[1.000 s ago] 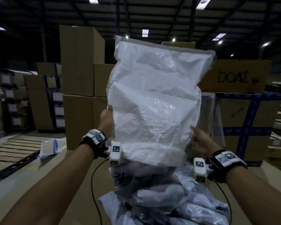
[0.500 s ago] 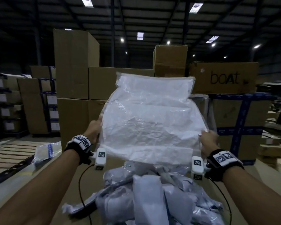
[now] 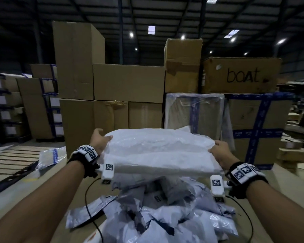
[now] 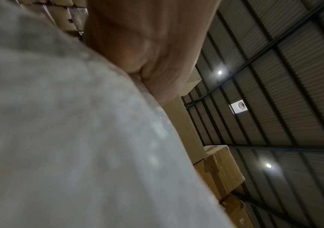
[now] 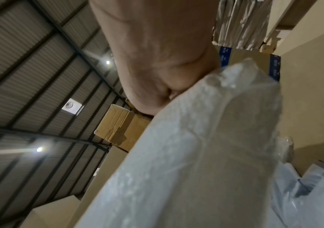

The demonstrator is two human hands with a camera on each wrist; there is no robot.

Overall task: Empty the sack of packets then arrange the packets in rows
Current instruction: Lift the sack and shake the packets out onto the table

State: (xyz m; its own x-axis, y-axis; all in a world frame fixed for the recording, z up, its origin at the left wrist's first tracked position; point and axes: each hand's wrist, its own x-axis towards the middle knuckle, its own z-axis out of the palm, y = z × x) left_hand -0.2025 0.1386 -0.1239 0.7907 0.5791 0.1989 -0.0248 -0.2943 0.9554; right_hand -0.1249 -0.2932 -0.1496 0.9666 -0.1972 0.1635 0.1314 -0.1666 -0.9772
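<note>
Both hands held the white woven sack out in front, above the table. The left hand gripped the sack's left edge — thumb on top, fingers curled underneath. The right hand gripped the right edge, thumb over the fabric. The sack lay nearly flat and slack between the two hands, with its near edge hanging just above the heap.

The packets — grey and pale blue plastic mailers — lay in a loose, overlapping pile on the table directly under the sack. None were in rows. A barcode label showed on one packet near the top of the pile. One flat packet stuck out toward the left of the heap, with a black cable crossing it.

Left wrist view: blurred sack fabric filled most of the frame, palm pressed against it. Right wrist view: palm closed on a bunched fold of the sack, a few packets visible at lower right.

Behind the table stood stacked cardboard boxes, one marked "boat". A wooden pallet and a clear plastic bag lay at left.
</note>
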